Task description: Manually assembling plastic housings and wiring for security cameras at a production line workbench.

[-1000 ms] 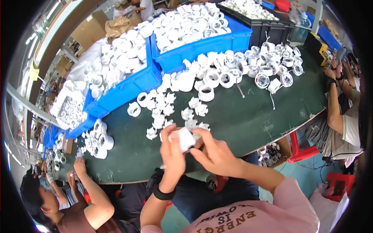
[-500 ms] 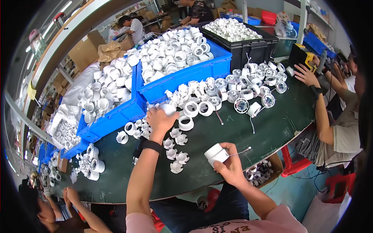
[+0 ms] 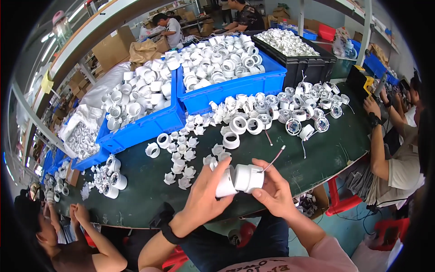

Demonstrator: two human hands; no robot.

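Over the near edge of the green table, both my hands are at work close together. My left hand (image 3: 204, 199) is closed around a white plastic ring (image 3: 225, 185), thumb below and fingers along its far side. In my right hand (image 3: 275, 192) is a white cylindrical housing (image 3: 248, 178) with a thin wire (image 3: 274, 158) sticking up from it. Ring and housing meet end to end, slightly tilted; whether they are joined I cannot tell. Just beyond my left hand lie several white petal-shaped parts (image 3: 184, 182) and a loose white ring (image 3: 231, 140).
Blue bins (image 3: 233, 89) heaped with white rings stand at the back, beside a black crate (image 3: 297, 68) of small white parts. Wired round units (image 3: 321, 123) cluster at the right. Co-workers sit at both sides; one hand (image 3: 372, 108) is near a yellow-black device (image 3: 368, 83).
My left hand has come back from the parts near the blue bins, carrying a white ring to the housing. My right hand still holds the housing, now turned. The whole view has shifted slightly.
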